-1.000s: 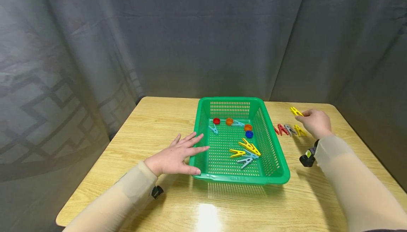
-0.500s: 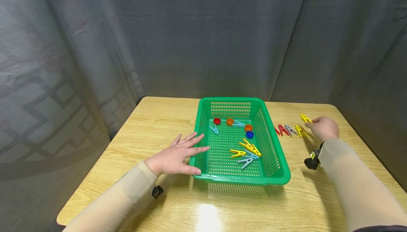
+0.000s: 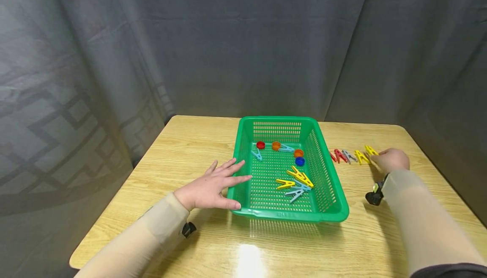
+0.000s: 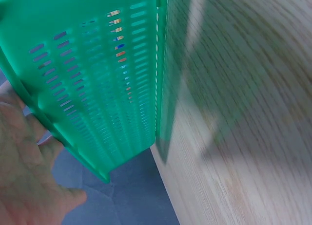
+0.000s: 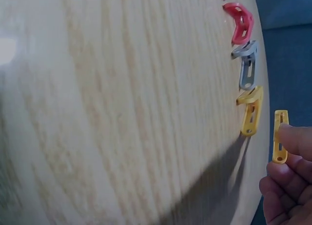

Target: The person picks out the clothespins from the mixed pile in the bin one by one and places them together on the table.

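Note:
Between thumb and fingers my right hand (image 3: 394,160) pinches a yellow clothespin (image 5: 280,137), at the right end of a row on the table. Beside it in that row are another yellow clothespin (image 5: 251,113), a grey clothespin (image 5: 248,66) and red clothespins (image 5: 240,24). My left hand (image 3: 213,187), fingers spread, rests on the left rim of a green plastic basket (image 3: 289,216). Inside the basket lie several yellow clothespins (image 3: 285,183) and blue clothespins (image 3: 257,155).
The basket also holds a red cap (image 3: 260,145), orange caps (image 3: 299,153) and a blue cap (image 3: 299,161). A wooden table (image 3: 182,151) carries everything. Grey curtains (image 3: 243,58) hang behind and at both sides.
My right hand has moved right and down toward the table with the yellow clothespin, bringing it beside the other yellow one. The left hand and basket have stayed in place.

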A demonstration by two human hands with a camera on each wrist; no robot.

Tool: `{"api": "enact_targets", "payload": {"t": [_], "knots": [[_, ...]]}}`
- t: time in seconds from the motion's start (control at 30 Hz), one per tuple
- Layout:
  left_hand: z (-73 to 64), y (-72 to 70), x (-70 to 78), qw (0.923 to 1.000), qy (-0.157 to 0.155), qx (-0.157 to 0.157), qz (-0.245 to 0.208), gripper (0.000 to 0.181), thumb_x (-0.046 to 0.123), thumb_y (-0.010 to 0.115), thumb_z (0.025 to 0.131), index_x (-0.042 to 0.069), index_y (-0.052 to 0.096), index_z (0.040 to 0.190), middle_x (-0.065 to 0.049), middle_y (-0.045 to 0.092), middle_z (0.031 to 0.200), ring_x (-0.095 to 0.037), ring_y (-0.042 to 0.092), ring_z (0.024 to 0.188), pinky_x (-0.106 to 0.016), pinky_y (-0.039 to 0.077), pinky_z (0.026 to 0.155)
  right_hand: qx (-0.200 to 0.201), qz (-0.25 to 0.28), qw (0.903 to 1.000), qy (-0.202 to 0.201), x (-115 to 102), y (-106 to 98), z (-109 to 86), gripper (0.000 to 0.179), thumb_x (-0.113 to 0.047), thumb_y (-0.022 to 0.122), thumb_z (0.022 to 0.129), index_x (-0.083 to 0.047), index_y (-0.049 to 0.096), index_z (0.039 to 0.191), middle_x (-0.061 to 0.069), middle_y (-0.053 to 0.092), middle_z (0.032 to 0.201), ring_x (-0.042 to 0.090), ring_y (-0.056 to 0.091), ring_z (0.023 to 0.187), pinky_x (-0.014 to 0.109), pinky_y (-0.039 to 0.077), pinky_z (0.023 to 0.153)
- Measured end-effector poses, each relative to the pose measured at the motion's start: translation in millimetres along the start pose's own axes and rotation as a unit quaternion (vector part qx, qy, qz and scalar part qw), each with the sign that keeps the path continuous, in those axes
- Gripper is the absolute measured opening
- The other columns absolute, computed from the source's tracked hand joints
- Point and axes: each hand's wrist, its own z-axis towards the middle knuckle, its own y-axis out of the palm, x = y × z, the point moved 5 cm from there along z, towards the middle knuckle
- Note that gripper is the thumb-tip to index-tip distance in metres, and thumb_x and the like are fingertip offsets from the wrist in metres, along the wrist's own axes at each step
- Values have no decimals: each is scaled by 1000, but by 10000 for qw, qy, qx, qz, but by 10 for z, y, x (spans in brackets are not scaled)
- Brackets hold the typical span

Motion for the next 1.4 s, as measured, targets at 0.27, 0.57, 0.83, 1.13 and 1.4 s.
{"api": "enact_targets", "payload": {"t": [0.27, 0.57, 0.83, 1.13, 1.4], "knots": [[0, 0, 13, 10000, -38, -55, -66, 75, 62, 59, 85, 36, 32, 150, 9, 1, 161, -16, -5, 147, -63, 0, 110, -314, -2, 9987, 402, 106, 69, 28, 52, -30, 55, 95, 15, 53, 121, 33, 53, 119, 44, 52, 100, 51, 46, 80], [3, 5, 7, 10000, -70, -52, -42, 76, 61, 60, 85, 36, 32, 150, 9, 1, 161, -16, -5, 147, -63, -1, 110, -362, 133, 9979, 520, 159, 111, 51, 51, -30, 56, 95, 14, 54, 120, 33, 52, 119, 47, 50, 104, 54, 45, 85], [5, 18, -5, 10000, -53, -34, -32, 76, 63, 59, 85, 36, 31, 150, 9, 1, 161, -16, -5, 147, -63, -1, 110, -409, 270, 9965, 673, 179, 137, 49, 53, -32, 55, 96, 13, 52, 124, 33, 49, 122, 46, 49, 104, 55, 44, 87], [10, 8, 4, 10000, -58, -31, -69, 75, 58, 62, 85, 36, 32, 150, 9, 1, 161, -16, -5, 147, -63, -2, 110, -246, 137, 9977, 622, 156, 109, 49, 56, -35, 53, 97, 12, 51, 126, 34, 48, 126, 47, 48, 106, 55, 44, 88], [5, 3, -9, 10000, -76, -46, 25, 77, 65, 57, 85, 37, 30, 151, 10, 0, 161, -17, -5, 147, -62, -1, 110, -55, 170, 9986, 503, 10, -10, -75, 55, -36, 49, 99, 11, 51, 127, 33, 47, 128, 47, 47, 106, 56, 42, 86]]}}
